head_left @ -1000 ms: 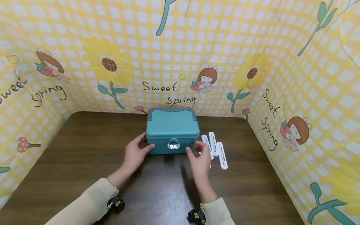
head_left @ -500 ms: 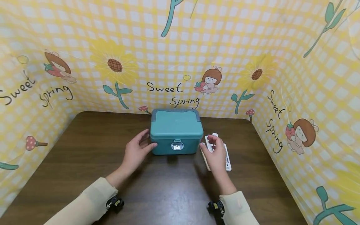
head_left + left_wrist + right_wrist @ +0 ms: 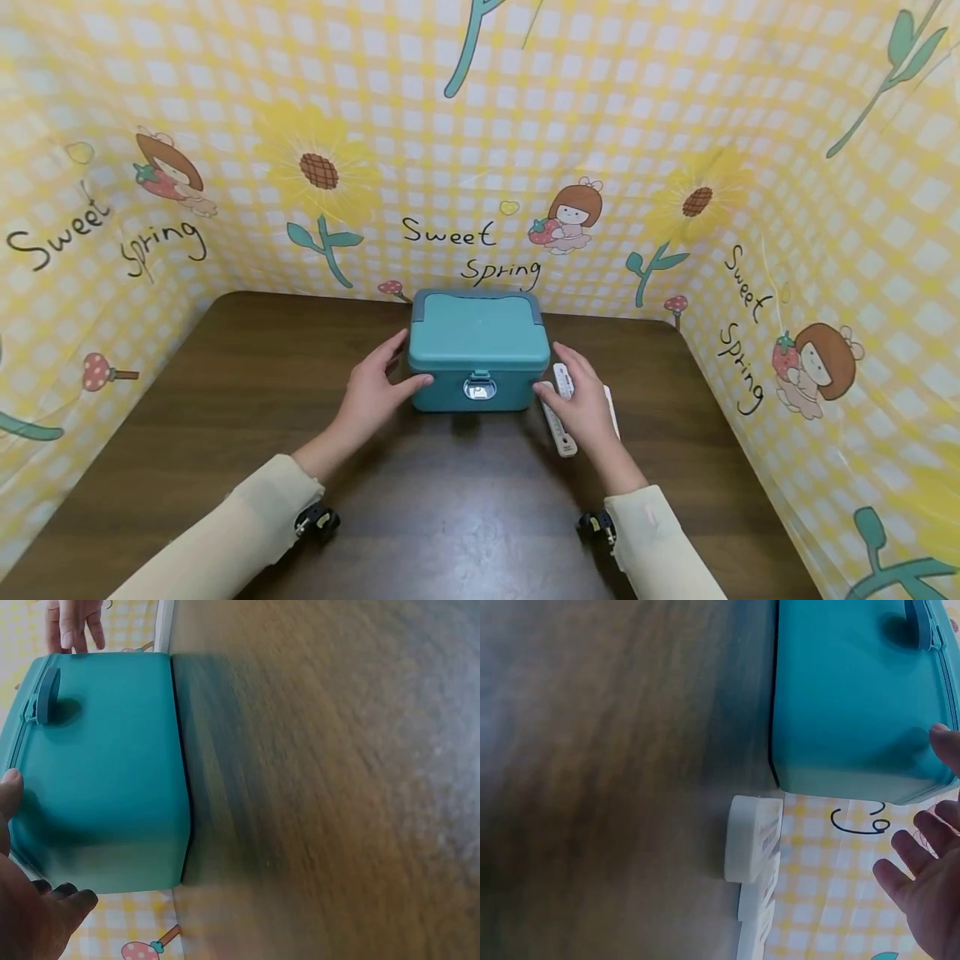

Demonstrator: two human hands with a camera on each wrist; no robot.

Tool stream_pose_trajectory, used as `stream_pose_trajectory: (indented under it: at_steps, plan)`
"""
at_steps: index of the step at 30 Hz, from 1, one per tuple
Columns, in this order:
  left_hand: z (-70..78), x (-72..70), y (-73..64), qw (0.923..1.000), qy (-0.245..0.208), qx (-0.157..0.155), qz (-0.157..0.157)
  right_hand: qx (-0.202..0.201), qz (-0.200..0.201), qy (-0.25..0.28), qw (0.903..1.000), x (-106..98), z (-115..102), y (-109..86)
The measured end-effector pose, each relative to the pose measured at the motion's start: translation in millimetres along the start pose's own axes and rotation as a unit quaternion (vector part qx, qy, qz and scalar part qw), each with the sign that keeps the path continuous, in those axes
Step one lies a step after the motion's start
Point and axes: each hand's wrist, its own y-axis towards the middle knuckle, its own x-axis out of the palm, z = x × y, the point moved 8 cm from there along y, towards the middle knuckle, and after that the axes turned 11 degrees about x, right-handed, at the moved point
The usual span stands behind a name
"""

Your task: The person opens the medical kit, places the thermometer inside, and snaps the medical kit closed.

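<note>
A teal lidded box (image 3: 480,329) sits on the table with its lid down and a metal latch (image 3: 480,388) on the front. My left hand (image 3: 371,392) is at its left side, thumb by the front corner and fingers stretched along the side. On the other side, my right hand (image 3: 588,408) has its thumb by the right front corner, fingers extended. The right wrist view shows those fingers spread beside the box (image 3: 847,697), with a gap. Whether either thumb presses the box, I cannot tell. Under and beside the right hand lie white strips (image 3: 558,429) with dark markings, partly hidden.
A dark wood table (image 3: 450,508) carries everything. Yellow checked cloth (image 3: 450,150) with printed flowers and lettering rises behind the box and along both sides. The box stands close to the back cloth.
My right hand has moved right, away from the box, over the white strips, then back alongside it with fingers straighter. The whole view has shifted slightly. The box lid stays down.
</note>
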Motion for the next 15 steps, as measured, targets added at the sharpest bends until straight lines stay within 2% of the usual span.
stream_pose_trajectory:
  at_steps: [3,6,10,15]
  plan:
    - [0.3,1.4,3.2,0.9999,0.006,0.009,-0.003,-0.031,0.008,-0.003,0.9995,-0.1,-2.6,2.6]
    - [2.0,2.8,5.3,0.9996,0.008,0.024,-0.007,-0.042,0.026,0.002,0.9988,-2.0,-4.0,3.8]
    - [3.9,2.4,6.1,0.9995,0.004,0.031,-0.009,-0.039,0.043,0.017,0.9982,-3.4,-6.3,3.6]
    - [6.7,-1.9,4.7,0.9996,-0.006,0.025,-0.012,-0.038,0.05,0.025,0.9977,-3.0,-9.5,-1.6]
